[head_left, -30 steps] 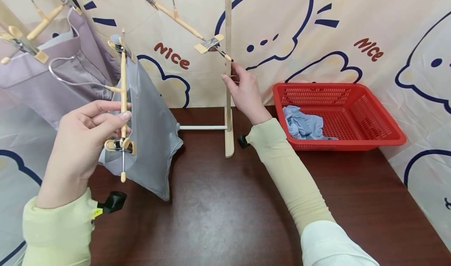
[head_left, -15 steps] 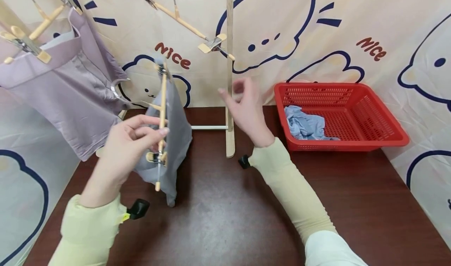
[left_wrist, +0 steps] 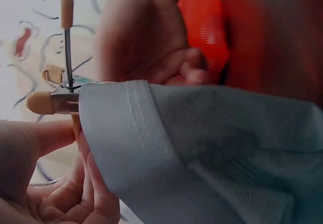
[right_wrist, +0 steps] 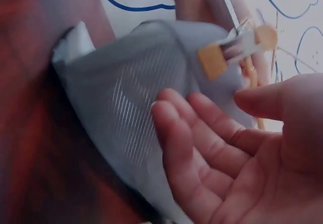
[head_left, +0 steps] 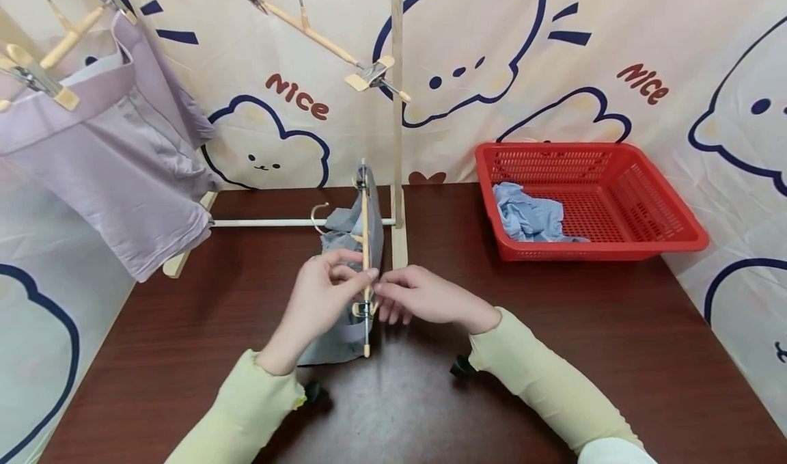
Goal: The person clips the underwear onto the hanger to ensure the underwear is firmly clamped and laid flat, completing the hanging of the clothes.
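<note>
A clip hanger point(head_left: 365, 225) with a wooden bar is pinched between the thumb and fingers of my left hand point(head_left: 320, 293). From its two metal clips hangs a grey garment point(left_wrist: 202, 133), held at the stitched band, its lower part down by the tabletop. The hanger's hook point(head_left: 317, 216) points left. Just right of the bar is my right hand point(head_left: 436, 298), thumb and fingertips beside the lower clip point(right_wrist: 234, 52). In the right wrist view those fingers are loosely bent, with nothing between them.
A wooden rack post point(head_left: 397, 108) stands behind, with a white rail point(head_left: 264, 223) low along it. Another clip hanger point(head_left: 313, 35) hangs above without a garment. Lilac shorts point(head_left: 104, 136) hang at left. A red basket point(head_left: 615, 249) with a blue cloth point(head_left: 531, 214) sits at right.
My left hand has carried the hanger and grey garment rightward and down, away from the lilac shorts. My right hand has left the rack post and come down beside the hanger.
</note>
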Tool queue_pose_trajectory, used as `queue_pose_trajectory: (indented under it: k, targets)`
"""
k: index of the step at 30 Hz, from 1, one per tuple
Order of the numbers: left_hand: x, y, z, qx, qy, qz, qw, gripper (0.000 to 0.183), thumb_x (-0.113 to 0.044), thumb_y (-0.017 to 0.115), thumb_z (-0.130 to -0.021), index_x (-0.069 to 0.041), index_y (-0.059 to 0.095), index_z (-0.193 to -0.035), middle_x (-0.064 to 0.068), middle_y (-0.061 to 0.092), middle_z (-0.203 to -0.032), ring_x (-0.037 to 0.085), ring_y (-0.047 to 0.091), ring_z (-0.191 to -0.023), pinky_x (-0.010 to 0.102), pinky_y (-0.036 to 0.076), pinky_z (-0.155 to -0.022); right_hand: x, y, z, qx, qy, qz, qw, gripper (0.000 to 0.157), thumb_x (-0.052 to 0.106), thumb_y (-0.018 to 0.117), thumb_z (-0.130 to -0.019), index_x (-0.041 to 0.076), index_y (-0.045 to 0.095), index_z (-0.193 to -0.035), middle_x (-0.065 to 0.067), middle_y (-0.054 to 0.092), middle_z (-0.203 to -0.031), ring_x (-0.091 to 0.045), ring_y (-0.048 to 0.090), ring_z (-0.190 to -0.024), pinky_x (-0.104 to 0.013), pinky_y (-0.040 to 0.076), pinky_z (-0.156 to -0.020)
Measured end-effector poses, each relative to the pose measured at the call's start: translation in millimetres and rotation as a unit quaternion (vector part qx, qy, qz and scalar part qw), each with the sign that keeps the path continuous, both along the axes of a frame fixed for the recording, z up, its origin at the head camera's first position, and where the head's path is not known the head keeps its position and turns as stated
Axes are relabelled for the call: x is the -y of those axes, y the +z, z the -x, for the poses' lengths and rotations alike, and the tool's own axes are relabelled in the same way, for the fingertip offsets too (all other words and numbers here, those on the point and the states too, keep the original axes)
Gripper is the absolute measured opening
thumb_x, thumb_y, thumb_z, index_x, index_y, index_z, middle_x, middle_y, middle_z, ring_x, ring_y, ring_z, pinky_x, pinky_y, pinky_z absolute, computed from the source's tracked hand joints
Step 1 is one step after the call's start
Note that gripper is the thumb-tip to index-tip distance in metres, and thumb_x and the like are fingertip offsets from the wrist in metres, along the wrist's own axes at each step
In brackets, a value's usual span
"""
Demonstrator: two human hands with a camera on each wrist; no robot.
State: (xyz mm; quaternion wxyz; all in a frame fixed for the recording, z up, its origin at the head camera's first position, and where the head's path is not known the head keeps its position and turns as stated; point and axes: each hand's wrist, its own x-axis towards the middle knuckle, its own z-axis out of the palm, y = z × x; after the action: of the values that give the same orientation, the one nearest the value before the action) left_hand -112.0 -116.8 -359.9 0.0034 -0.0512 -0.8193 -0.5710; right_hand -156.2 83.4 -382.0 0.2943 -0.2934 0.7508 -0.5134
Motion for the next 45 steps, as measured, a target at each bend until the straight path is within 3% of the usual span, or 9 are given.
queue_pose_trajectory:
  k: [6,12,19,23,28,32,36,41,45]
  targets:
    - [-20.5,-30.2,6.1,0.016,-0.014,0.007,0.9998,0.025,-0.012,0.079,-0.090,-0.001,0.067,-0.109,0.001,0.071,-0.068,0.015,0.067,-0.061,0.023,0.046,-0.055,-22.4,-16.1,-9.4,0.059,0.010,0.019,0.998,0.023,0.019,0.052,-0.103,0.001,0.060,-0.115,-0.014,0.072,-0.094,-0.044,0.067,-0.082,-0.056,0.057,-0.067]
    - [-33.4,-41.5,13.9,0.011,0.000,0.033,0.9994,0.024,-0.017,0.081,-0.088,-0.006,0.068,-0.106,0.000,0.068,-0.064,0.017,0.063,-0.060,0.026,0.042,-0.052,-34.8,-22.8,-15.1,0.069,-0.007,-0.011,0.998,0.024,0.026,0.064,-0.096,0.004,0.063,-0.106,-0.016,0.072,-0.091,-0.040,0.068,-0.081,-0.049,0.058,-0.064]
    - [-43.3,-48.6,20.1,0.033,-0.017,0.050,0.9980,0.029,-0.026,0.080,-0.089,-0.005,0.068,-0.106,0.000,0.070,-0.070,0.018,0.067,-0.064,0.030,0.047,-0.059,-34.3,-33.8,-21.5,0.003,-0.063,-0.074,0.995,0.041,0.050,0.067,-0.095,0.011,0.070,-0.079,-0.005,0.070,-0.072,-0.028,0.068,-0.065,-0.041,0.056,-0.058]
    - [-38.5,-47.4,12.8,-0.008,-0.014,0.089,0.9959,0.036,-0.033,0.077,-0.092,-0.006,0.071,-0.116,0.001,0.071,-0.085,0.019,0.067,-0.078,0.035,0.050,-0.070,-37.9,-41.0,-23.1,-0.014,-0.085,-0.106,0.991,0.041,0.050,0.066,-0.095,0.014,0.071,-0.076,-0.002,0.069,-0.069,-0.023,0.066,-0.062,-0.037,0.054,-0.054]
    - [-12.3,-45.2,-6.6,-0.060,0.048,0.175,0.9816,0.063,-0.038,0.082,-0.087,-0.004,0.056,-0.133,0.015,0.056,-0.118,0.031,0.054,-0.106,0.045,0.044,-0.086,-45.5,-45.9,-24.5,-0.006,-0.101,-0.139,0.985,0.043,0.051,0.068,-0.094,0.013,0.071,-0.076,-0.002,0.068,-0.067,-0.020,0.063,-0.058,-0.036,0.052,-0.052]
    - [12.0,-50.7,-14.4,-0.002,0.074,0.270,0.9601,0.058,-0.051,0.077,-0.087,-0.005,0.054,-0.116,0.012,0.055,-0.097,0.029,0.057,-0.082,0.043,0.047,-0.069,-51.3,-46.2,-24.8,0.002,-0.105,-0.159,0.982,0.046,0.053,0.068,-0.094,0.011,0.072,-0.074,-0.003,0.066,-0.063,-0.018,0.062,-0.054,-0.035,0.053,-0.052]
    - [24.4,-57.1,-15.7,0.049,0.044,0.332,0.9410,0.049,-0.055,0.072,-0.089,-0.010,0.054,-0.098,0.005,0.051,-0.065,0.022,0.052,-0.055,0.038,0.042,-0.051,-54.6,-47.5,-24.6,0.003,-0.096,-0.168,0.981,0.047,0.052,0.067,-0.095,0.011,0.072,-0.072,-0.004,0.065,-0.059,-0.018,0.061,-0.049,-0.035,0.053,-0.051]
    - [23.4,-62.1,-12.0,0.006,-0.012,0.300,0.9538,0.022,-0.033,0.076,-0.092,-0.013,0.065,-0.093,-0.004,0.052,-0.062,0.013,0.049,-0.055,0.034,0.042,-0.053,-54.6,-51.1,-24.8,0.007,-0.097,-0.160,0.982,0.050,0.053,0.066,-0.095,0.010,0.070,-0.072,-0.004,0.065,-0.060,-0.019,0.063,-0.050,-0.035,0.053,-0.049]
    - [14.7,-59.0,-16.1,-0.029,-0.104,0.268,0.9573,0.018,-0.031,0.074,-0.095,-0.021,0.068,-0.080,-0.012,0.054,-0.065,0.007,0.048,-0.060,0.030,0.043,-0.058,-54.5,-51.7,-25.3,0.017,-0.098,-0.152,0.983,0.051,0.053,0.066,-0.096,0.008,0.069,-0.073,-0.004,0.066,-0.062,-0.020,0.064,-0.052,-0.034,0.053,-0.048]
